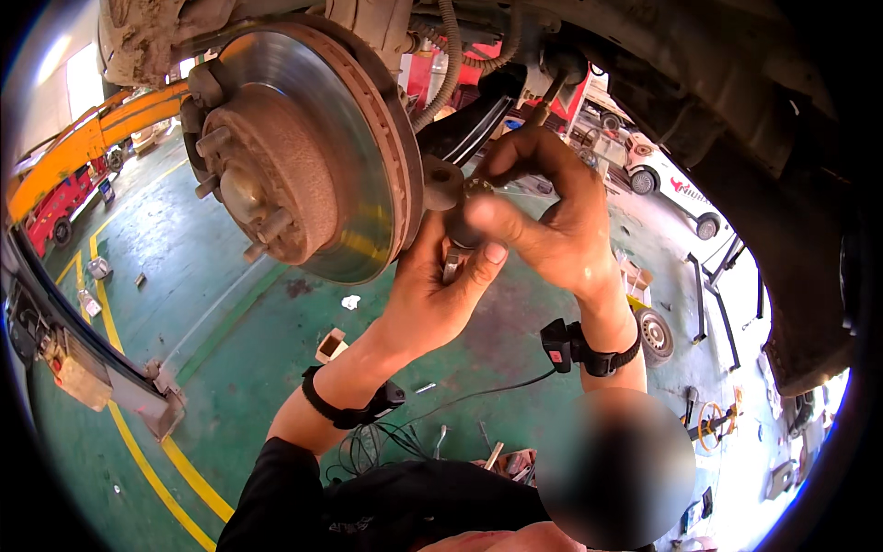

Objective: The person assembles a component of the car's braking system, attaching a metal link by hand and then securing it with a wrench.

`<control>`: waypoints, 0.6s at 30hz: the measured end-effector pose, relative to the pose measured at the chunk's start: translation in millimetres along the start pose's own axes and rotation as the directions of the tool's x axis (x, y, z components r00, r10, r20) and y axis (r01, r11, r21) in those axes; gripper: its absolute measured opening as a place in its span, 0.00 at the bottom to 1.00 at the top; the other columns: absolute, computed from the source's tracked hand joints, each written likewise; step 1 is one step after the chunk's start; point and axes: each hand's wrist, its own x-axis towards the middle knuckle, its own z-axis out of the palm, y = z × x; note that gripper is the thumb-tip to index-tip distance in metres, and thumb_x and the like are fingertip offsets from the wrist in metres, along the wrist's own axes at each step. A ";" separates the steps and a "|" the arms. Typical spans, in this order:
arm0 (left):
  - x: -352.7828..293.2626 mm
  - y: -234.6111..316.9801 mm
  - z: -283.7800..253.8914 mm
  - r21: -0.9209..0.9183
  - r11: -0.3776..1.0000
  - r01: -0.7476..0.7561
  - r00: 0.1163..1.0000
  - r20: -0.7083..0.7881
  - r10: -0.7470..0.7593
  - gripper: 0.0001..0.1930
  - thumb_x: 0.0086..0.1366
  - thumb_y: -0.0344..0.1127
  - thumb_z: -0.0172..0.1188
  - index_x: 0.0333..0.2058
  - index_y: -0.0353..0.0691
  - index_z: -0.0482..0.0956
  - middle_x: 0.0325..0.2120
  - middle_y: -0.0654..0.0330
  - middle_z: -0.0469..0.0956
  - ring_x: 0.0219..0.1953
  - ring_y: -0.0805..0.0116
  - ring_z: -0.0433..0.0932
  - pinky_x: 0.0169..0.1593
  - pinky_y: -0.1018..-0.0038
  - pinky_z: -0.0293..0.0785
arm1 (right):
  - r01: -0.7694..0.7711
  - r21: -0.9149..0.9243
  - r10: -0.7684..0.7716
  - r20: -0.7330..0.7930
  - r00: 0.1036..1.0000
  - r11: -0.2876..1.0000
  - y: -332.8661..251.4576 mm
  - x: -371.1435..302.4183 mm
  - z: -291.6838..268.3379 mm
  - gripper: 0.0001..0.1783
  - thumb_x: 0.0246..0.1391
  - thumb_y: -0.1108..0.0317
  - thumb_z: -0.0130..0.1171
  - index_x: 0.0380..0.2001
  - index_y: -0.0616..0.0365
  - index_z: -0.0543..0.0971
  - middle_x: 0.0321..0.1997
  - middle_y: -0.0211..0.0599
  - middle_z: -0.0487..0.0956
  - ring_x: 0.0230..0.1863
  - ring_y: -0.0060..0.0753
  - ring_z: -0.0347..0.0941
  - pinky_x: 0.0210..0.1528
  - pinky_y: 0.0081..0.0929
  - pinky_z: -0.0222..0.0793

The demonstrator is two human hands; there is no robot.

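A rusty brake disc (363, 198) with its studded hub hangs at upper left, and a steering knuckle arm (441, 182) sticks out behind it. Beside that arm, my right hand (561, 207) curls its fingers and thumb round a dark, rounded tie rod end (464, 224); the thumb is smeared by motion. The tie rod (550, 95) runs up from there to a rubber boot. From below, my left hand (432, 293) closes on the same joint, thumb forward. A small shiny metal piece (451, 267) shows between its thumb and fingers. Part of the joint is hidden by my hands.
The vehicle's dark underbody and wheel arch (773, 184) overhang at right. Left stands a lift post base (166, 409) with an orange arm (101, 124) above. On the green floor lie a small open box (331, 345), cables (368, 446) and tools. A spare wheel (655, 336) stands at right.
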 end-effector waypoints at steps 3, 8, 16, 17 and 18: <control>-1.1 -19.8 -9.3 0.151 0.983 -0.104 0.995 0.003 0.105 0.20 0.70 0.37 0.60 0.54 0.36 0.66 0.36 0.67 0.72 0.29 0.82 0.68 0.30 0.83 0.66 | 0.084 -0.126 -0.082 0.023 0.996 0.988 -8.3 -3.9 0.7 0.21 0.42 0.59 0.78 0.32 0.61 0.79 0.35 0.36 0.80 0.32 0.34 0.77 0.37 0.28 0.74; 4.3 -22.4 -5.7 0.082 0.974 -0.213 0.977 -0.012 0.215 0.24 0.69 0.34 0.61 0.58 0.34 0.65 0.42 0.65 0.73 0.38 0.80 0.71 0.37 0.82 0.70 | 0.181 -0.185 -0.178 0.032 0.984 0.966 0.2 -9.5 0.6 0.21 0.43 0.62 0.76 0.35 0.62 0.78 0.34 0.33 0.78 0.34 0.27 0.74 0.37 0.25 0.71; -0.6 -40.7 -4.6 0.147 0.968 -0.205 0.978 0.053 0.200 0.16 0.67 0.33 0.63 0.49 0.36 0.70 0.31 0.66 0.74 0.28 0.81 0.68 0.29 0.82 0.65 | 0.071 -0.188 -0.040 0.162 0.986 0.980 -23.4 -1.5 -5.5 0.15 0.50 0.68 0.70 0.39 0.61 0.77 0.35 0.28 0.79 0.34 0.21 0.74 0.34 0.21 0.71; -0.7 -37.2 -2.3 0.100 0.976 -0.192 0.981 0.028 0.190 0.16 0.67 0.33 0.63 0.49 0.36 0.70 0.31 0.66 0.74 0.27 0.81 0.68 0.29 0.81 0.65 | 0.074 -0.157 -0.049 0.160 0.986 0.985 -20.5 -4.2 -6.1 0.16 0.52 0.69 0.69 0.41 0.62 0.76 0.35 0.27 0.78 0.35 0.21 0.74 0.36 0.21 0.71; 0.3 -31.6 3.3 0.045 0.983 -0.177 0.984 0.003 0.177 0.17 0.67 0.34 0.63 0.49 0.36 0.70 0.30 0.66 0.74 0.27 0.81 0.68 0.30 0.81 0.65 | -0.023 -0.060 0.030 0.125 0.992 0.998 -20.7 -6.7 -8.6 0.16 0.52 0.69 0.69 0.42 0.62 0.76 0.35 0.28 0.78 0.36 0.21 0.75 0.36 0.21 0.72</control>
